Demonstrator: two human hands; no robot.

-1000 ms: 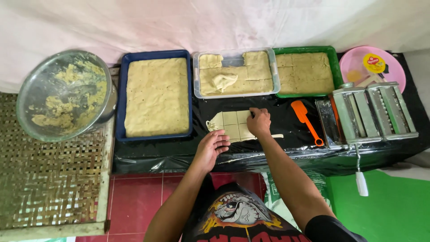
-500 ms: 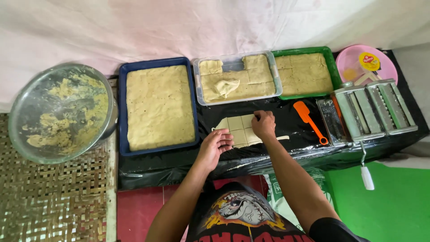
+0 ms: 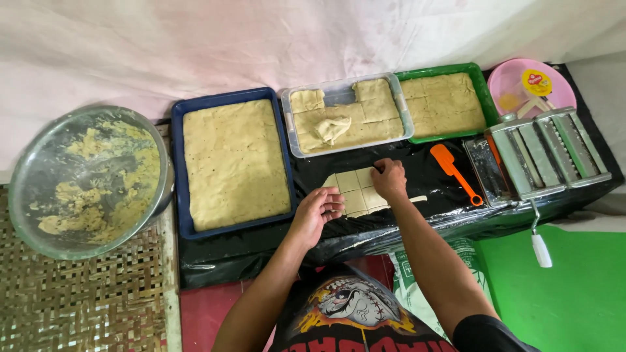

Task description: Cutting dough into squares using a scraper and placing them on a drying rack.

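A small sheet of pale dough [image 3: 355, 191], scored into squares, lies on the black plastic-covered table [image 3: 430, 163]. My left hand [image 3: 316, 212] rests at the sheet's lower left edge with fingers curled against it. My right hand [image 3: 389, 179] presses on the sheet's upper right corner, fingers closed on the dough. A thin strip of dough [image 3: 417, 199] lies just right of the sheet.
A blue tray [image 3: 176, 163] full of flat dough sits at left. A clear tray [image 3: 407, 117] and a green tray [image 3: 486, 91] behind hold cut dough. An orange spatula [image 3: 455, 173], a metal pasta roller [image 3: 541, 153], a pink bowl [image 3: 502, 81] and a steel mixing bowl [image 3: 19, 176] surround them.
Both hands stay at the dough sheet. My left hand has closed in against its left edge, and the camera view has shifted slightly.
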